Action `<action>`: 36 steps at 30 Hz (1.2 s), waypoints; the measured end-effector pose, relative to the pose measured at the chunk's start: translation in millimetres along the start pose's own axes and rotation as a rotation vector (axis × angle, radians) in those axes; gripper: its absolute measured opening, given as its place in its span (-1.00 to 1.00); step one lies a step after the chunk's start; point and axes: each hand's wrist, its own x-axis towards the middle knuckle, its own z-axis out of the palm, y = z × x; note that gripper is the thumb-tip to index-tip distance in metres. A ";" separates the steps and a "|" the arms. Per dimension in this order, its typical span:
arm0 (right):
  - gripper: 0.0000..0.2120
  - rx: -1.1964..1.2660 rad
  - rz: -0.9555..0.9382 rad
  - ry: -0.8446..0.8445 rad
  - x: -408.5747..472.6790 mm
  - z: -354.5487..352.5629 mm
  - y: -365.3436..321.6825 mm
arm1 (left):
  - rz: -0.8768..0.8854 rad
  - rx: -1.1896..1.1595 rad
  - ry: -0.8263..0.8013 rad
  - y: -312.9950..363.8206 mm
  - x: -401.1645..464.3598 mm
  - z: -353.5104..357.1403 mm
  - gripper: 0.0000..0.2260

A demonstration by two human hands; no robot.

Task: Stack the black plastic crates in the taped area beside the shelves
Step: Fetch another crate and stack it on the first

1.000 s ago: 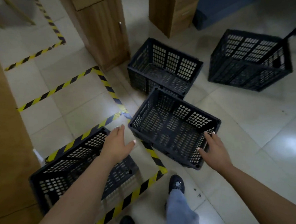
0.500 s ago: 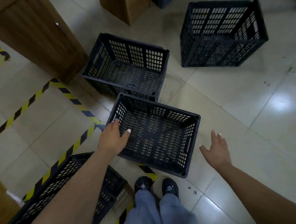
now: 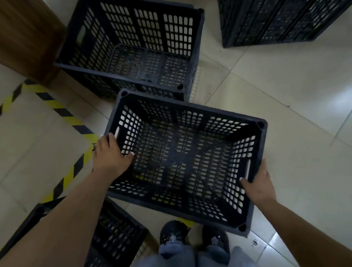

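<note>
A black slotted plastic crate [image 3: 184,159] sits on the floor right in front of me, open side up. My left hand [image 3: 111,155] grips its left short wall, thumb inside and fingers outside by the handle slot. My right hand [image 3: 259,182] grips the right short wall at its handle slot, thumb inside. A second black crate [image 3: 134,49] stands just behind it. A third black crate [image 3: 283,11] is at the top right. Another black crate [image 3: 113,234] lies at the lower left inside the yellow-black floor tape [image 3: 71,173], partly hidden by my left forearm.
A wooden cabinet [image 3: 19,37] stands at the upper left, touching the tape's corner. My shoes [image 3: 192,234] and jeans are just below the near crate. Pale tiled floor [image 3: 292,111] stretches to the right.
The view has closed in on the near crate. My left hand slid onto its left wall, and my right hand moved from open beside the crate to gripping its right wall.
</note>
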 end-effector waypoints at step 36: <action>-0.26 -0.161 -0.426 0.234 -156.8 -201.2 -136.8 | -0.457 -0.348 0.120 -41.7 -223.8 -150.9 -0.26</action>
